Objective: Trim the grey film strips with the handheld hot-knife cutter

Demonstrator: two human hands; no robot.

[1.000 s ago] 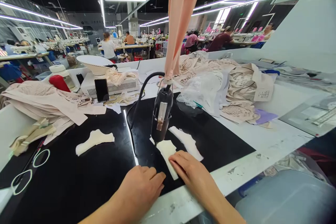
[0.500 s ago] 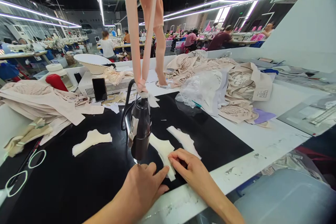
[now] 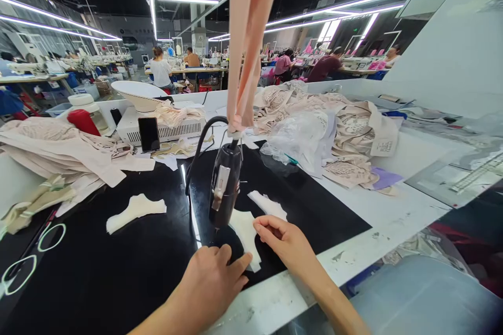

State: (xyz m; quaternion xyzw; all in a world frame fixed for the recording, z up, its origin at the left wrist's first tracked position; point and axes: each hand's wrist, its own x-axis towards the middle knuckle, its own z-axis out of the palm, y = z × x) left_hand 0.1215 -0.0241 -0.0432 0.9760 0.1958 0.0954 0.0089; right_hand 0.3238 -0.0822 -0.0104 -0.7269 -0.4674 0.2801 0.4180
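A cream fabric piece (image 3: 245, 233) with curved edges lies on the black mat (image 3: 157, 272) between my hands. My right hand (image 3: 288, 243) pinches its right edge between thumb and fingertips. My left hand (image 3: 214, 280) rests palm down at its near left side, index fingertip on the fabric, the other fingers partly bent and partly hidden. Just beyond the left hand hangs a black cylindrical power tool (image 3: 226, 186) with a cord, slung from peach fabric straps (image 3: 243, 63); it covers part of the piece. Two similar cream pieces lie apart, one left (image 3: 137, 212), one right (image 3: 269, 204).
Beige garments are heaped at left (image 3: 66, 146) and back right (image 3: 353, 120), beside a clear plastic bag (image 3: 298, 136). A phone (image 3: 149, 134) leans on a white box. White-handled scissors (image 3: 19, 275) lie at far left. People sit at sewing tables behind.
The hanging tool and its straps have swung right, and the tool's tip is farther from my left hand. Both hands stay at the same cream piece, with little movement.
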